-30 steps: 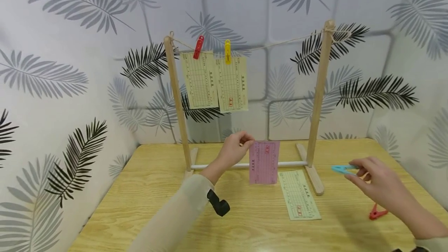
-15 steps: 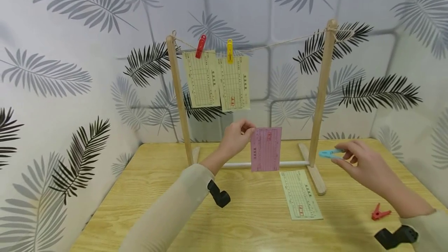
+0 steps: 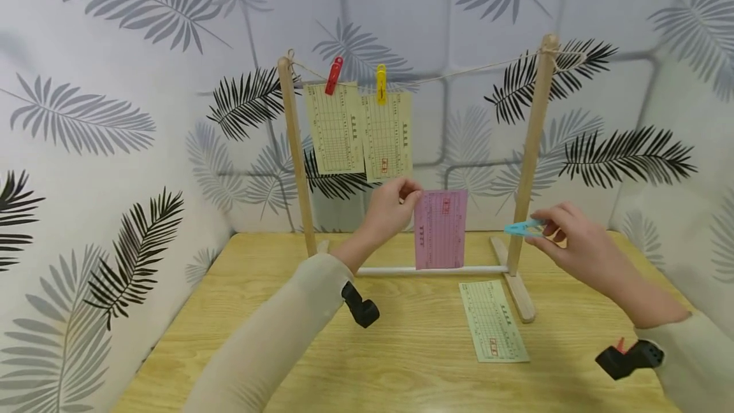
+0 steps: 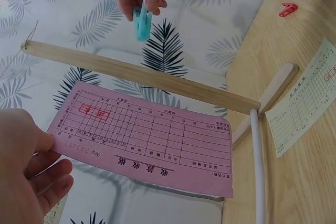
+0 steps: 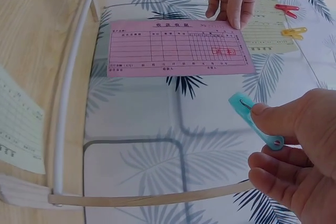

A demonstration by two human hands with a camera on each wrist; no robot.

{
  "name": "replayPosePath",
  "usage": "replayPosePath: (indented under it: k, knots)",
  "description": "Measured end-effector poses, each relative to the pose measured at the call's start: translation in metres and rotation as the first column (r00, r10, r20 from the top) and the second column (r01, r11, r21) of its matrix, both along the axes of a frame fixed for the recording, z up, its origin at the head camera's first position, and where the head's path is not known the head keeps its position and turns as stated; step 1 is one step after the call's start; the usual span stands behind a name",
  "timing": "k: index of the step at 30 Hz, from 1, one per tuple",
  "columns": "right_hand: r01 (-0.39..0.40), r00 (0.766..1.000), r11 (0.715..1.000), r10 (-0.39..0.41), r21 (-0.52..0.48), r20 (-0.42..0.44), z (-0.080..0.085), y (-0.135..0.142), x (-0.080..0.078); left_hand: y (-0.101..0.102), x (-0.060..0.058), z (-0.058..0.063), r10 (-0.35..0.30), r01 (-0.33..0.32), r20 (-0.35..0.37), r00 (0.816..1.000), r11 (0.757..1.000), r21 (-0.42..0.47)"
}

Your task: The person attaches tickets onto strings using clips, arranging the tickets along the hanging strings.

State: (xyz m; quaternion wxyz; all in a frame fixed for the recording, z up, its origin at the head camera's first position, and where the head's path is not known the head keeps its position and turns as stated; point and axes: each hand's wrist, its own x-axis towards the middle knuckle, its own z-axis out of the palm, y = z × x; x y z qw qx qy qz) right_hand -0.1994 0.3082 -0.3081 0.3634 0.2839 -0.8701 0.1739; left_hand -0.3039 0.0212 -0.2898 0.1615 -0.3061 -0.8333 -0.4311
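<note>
Here left fingers [image 4: 51, 177] pinch the pink slip [image 3: 440, 231] near one corner

Pale, leaf-patterned walls [image 3: 459, 126] rise behind a wood-grain table [image 3: 413, 343].

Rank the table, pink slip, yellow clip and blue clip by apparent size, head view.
1. Table
2. Pink slip
Unranked: yellow clip and blue clip look close; fingers cover part of the blue one.

My head view: bright, soft, even light; faint shadow on tabletop [image 3: 413, 349], toward its R edge. Fine print on pink slip [image 3: 440, 231] blurry there. R wrist view dimmer, white bar [image 5: 65, 93] bowed w/ distortion.
</note>
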Motion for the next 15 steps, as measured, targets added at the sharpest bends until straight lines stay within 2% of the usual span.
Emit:
replayPosePath:
  k: [6,15]
  knots:
    - [-0.033,0.998,0.999,0.034,0.006,-0.054,0.018,-0.004,-0.009,0.003,0.000,0.015,0.004,-0.003,-0.054,0.999,1.000,0.018]
    - [0.004,0.999,1.000,-0.003,0.026,-0.048,0.051,-0.022,-0.019,0.007,-0.006,0.034,0.015,-0.012,-0.097,0.995,1.000,0.025]
